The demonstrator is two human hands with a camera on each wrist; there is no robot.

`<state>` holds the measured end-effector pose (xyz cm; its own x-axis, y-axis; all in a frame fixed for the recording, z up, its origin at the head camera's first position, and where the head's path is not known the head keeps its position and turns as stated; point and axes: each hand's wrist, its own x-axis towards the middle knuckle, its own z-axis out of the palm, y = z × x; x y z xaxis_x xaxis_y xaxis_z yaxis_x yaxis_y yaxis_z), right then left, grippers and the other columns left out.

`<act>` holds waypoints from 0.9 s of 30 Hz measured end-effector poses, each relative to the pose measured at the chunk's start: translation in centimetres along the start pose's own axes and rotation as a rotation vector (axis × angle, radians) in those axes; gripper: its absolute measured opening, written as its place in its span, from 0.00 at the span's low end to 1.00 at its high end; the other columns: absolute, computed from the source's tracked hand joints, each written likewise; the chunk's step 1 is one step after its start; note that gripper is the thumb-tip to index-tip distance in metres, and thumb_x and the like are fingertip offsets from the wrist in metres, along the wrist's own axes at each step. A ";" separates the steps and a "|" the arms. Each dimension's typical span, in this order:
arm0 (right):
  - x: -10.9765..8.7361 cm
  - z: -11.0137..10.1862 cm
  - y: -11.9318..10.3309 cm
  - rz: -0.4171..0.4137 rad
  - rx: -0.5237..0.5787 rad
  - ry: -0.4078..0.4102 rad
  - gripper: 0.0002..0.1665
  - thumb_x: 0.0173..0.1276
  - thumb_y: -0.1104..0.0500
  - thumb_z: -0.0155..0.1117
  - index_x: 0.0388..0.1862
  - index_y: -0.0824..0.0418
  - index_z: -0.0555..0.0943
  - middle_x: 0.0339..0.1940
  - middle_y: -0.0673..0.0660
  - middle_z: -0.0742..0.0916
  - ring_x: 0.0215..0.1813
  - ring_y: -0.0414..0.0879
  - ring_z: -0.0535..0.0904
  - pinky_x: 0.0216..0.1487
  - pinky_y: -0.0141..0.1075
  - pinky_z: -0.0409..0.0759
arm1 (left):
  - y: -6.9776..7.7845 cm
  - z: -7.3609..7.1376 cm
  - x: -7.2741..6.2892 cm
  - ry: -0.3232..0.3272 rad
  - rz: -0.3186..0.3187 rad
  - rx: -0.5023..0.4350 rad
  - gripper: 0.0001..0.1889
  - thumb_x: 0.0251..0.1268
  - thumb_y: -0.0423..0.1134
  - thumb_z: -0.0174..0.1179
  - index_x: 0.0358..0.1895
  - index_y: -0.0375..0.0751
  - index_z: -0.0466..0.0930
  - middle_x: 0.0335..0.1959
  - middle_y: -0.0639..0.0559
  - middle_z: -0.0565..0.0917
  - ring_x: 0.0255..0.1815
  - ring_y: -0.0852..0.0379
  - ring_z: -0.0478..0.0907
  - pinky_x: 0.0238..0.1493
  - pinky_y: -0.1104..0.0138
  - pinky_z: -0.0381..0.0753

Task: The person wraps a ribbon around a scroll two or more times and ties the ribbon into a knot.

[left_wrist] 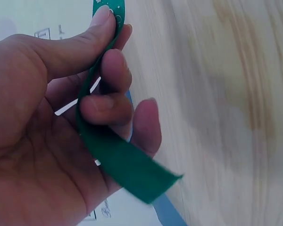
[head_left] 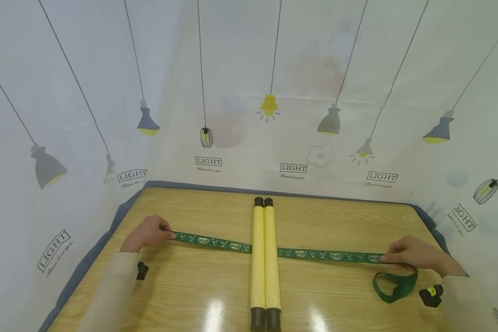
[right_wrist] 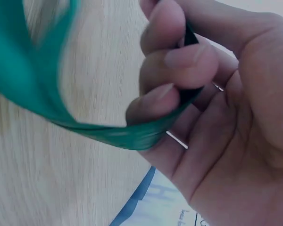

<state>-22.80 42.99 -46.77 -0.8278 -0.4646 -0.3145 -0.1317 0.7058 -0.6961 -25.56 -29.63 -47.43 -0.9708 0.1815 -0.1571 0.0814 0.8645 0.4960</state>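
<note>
A green ribbon (head_left: 328, 255) with a pale printed pattern is stretched across the table, running beneath two yellow rolls (head_left: 259, 263) with dark end caps that lie side by side. My left hand (head_left: 149, 233) pinches the ribbon at its left end between thumb and fingers. In the left wrist view, the short cut tail (left_wrist: 132, 165) passes through the fingers and hangs past them. On the right, my right hand (head_left: 419, 254) pinches the other stretch. A loose loop of ribbon (right_wrist: 127, 137) trails from its curled fingers. The right fingertips are partly cut off in the right wrist view.
The wooden table (head_left: 199, 286) has a blue-grey edge (head_left: 216, 186). A white sheet printed with lamps (head_left: 249, 152) surrounds its back and sides. Small black devices (head_left: 431, 295) show beside both wrists.
</note>
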 end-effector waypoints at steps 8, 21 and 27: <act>-1.1 -0.6 0.4 0.087 -0.072 0.105 0.18 0.75 0.48 0.64 0.39 0.63 0.86 0.15 0.43 0.72 0.16 0.35 0.65 0.23 0.35 0.73 | -2.5 -1.5 -1.2 0.033 0.002 0.011 0.09 0.67 0.40 0.68 0.32 0.38 0.89 0.27 0.48 0.85 0.25 0.57 0.72 0.28 0.64 0.71; -3.2 -2.6 1.5 0.218 -0.328 0.220 0.20 0.74 0.41 0.64 0.40 0.56 0.86 0.34 0.50 0.87 0.33 0.42 0.78 0.32 0.37 0.76 | -5.2 -4.7 -2.5 0.038 -0.118 0.124 0.14 0.67 0.44 0.68 0.40 0.34 0.88 0.38 0.41 0.87 0.34 0.51 0.78 0.33 0.60 0.77; -3.7 -3.3 2.3 0.245 -0.332 0.214 0.20 0.72 0.41 0.66 0.40 0.56 0.85 0.29 0.51 0.85 0.28 0.42 0.76 0.28 0.35 0.75 | -6.8 -6.1 -3.2 0.061 -0.201 0.162 0.16 0.65 0.44 0.69 0.42 0.32 0.87 0.46 0.32 0.85 0.37 0.47 0.79 0.36 0.56 0.79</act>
<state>-21.81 48.11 -45.06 -0.9455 -0.1672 -0.2794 -0.0574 0.9303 -0.3624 -24.41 -38.93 -45.12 -0.9825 -0.0253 -0.1847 -0.0838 0.9449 0.3164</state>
